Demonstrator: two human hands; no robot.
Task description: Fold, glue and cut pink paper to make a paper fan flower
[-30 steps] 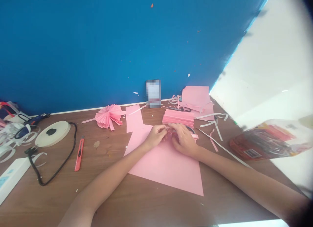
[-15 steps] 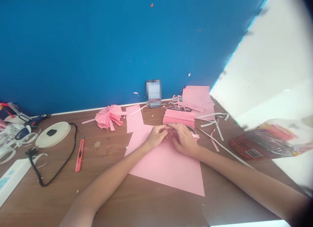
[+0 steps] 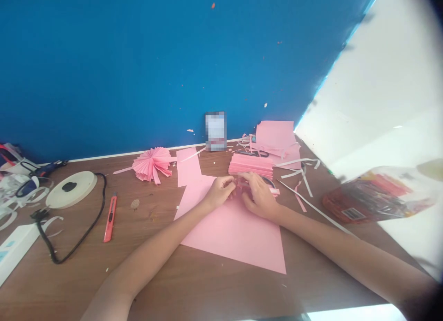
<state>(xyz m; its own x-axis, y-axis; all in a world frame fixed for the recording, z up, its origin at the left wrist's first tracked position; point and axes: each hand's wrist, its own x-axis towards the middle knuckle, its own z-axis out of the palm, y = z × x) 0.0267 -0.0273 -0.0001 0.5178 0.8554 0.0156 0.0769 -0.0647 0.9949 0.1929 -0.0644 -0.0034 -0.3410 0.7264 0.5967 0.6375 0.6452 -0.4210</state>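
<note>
A large sheet of pink paper (image 3: 235,235) lies flat on the brown table, with both my hands over its far part. My left hand (image 3: 222,192) is closed in a pinch, thumb against the fingers. Close beside it, my right hand (image 3: 259,196) is bent with its fingertips drawn in toward the left ones. A little pink shows between the two hands, but what the fingers hold is too small to make out. Just beyond the right hand sits an accordion-folded pink paper (image 3: 251,165). Dark scissor-like handles are partly hidden behind that hand.
To the left are a pleated pink paper rosette (image 3: 152,164), a red box cutter (image 3: 110,218), a cream disc (image 3: 72,190) with a black cord and a white power strip (image 3: 17,249). A phone (image 3: 216,131) leans on the blue wall. Paper strips and a plastic bag (image 3: 374,196) lie right.
The whole view has shifted slightly, so things appear a little further left. Both hands stay together over the sheet, with only slight finger movement.
</note>
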